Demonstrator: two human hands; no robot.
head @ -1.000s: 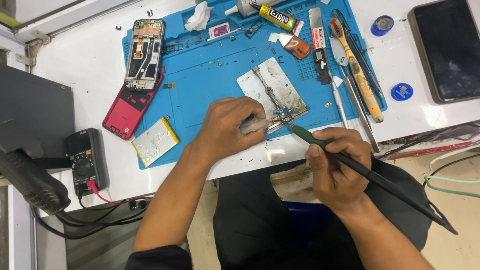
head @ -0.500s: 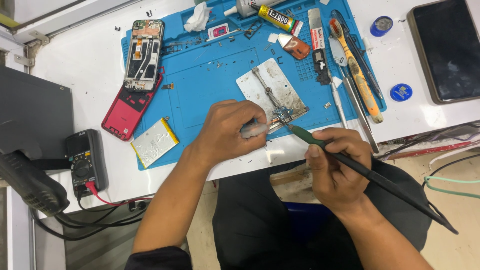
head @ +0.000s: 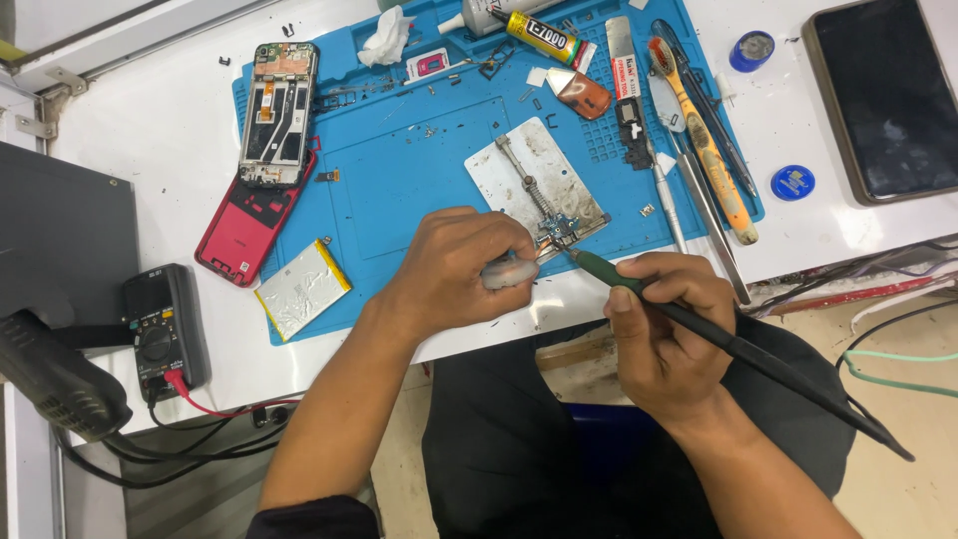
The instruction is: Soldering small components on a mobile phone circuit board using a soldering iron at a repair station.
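My right hand (head: 667, 329) grips a soldering iron (head: 699, 324) with a green collar and long black handle; its tip touches a small part clamped at the near corner of a metal board holder (head: 534, 180). My left hand (head: 454, 274) is closed around a small translucent tool (head: 509, 271) held beside the same clamp. Both hands rest at the front edge of a blue work mat (head: 399, 170).
A stripped phone frame (head: 278, 115) and red back cover (head: 244, 225) lie left on the mat, a flat battery (head: 302, 288) near them. Glue tube (head: 542, 36), tweezers and screwdrivers (head: 699, 150) sit at the back right. A multimeter (head: 165, 329) stands left, a dark tablet (head: 883, 95) right.
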